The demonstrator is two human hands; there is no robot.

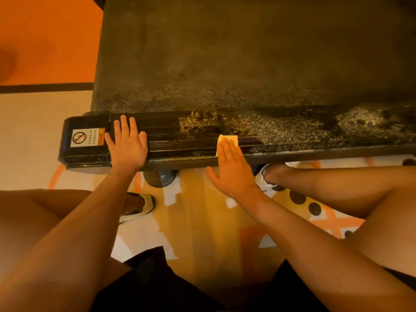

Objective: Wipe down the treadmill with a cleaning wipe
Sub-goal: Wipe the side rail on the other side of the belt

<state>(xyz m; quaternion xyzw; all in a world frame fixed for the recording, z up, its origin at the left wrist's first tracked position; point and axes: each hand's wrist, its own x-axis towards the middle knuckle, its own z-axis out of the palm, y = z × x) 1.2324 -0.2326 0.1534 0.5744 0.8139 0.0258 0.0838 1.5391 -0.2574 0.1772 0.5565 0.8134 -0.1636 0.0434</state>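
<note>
One treadmill (225, 64) spans the far scene. Left hand (127, 146) rests flat on its near side rail (281, 138), fingers straight, holding nothing. Right hand (229, 170), fingers straight, presses the wipe (230, 139) onto the rail, further right.

You are crouching in what is looking like a gym or fitness room. The treadmill (225, 64) is filling the view, its wide dark belt (247, 41) lying beyond a black side rail (292, 137). At the treadmill's left end a no-stepping warning sticker (89, 137) is showing. Beside the treadmill a bold orange-and-white patterned floor (45, 41) is spreading, and just in front of it you are wearing trainers (144, 206) and dark shorts (157, 278) — workout clothes.
</note>
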